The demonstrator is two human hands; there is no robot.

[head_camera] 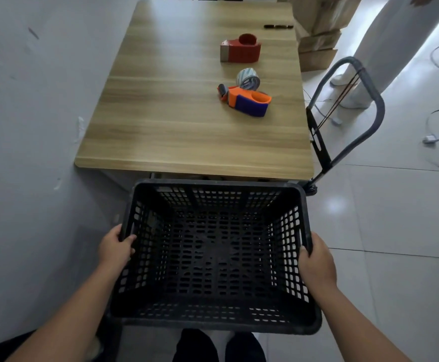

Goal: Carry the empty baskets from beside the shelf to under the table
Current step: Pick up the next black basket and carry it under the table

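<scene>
I hold an empty black plastic basket with perforated walls level in front of me, above the floor. My left hand grips its left rim and my right hand grips its right rim. The basket's far edge sits just short of the near edge of a wooden table. The space under the table is mostly hidden by the tabletop and the basket. My shoes show below the basket.
A white wall runs along the left of the table. On the tabletop lie a red tape dispenser, an orange and blue one and markers. A folding hand cart, cardboard boxes, cables and another person's legs stand to the right.
</scene>
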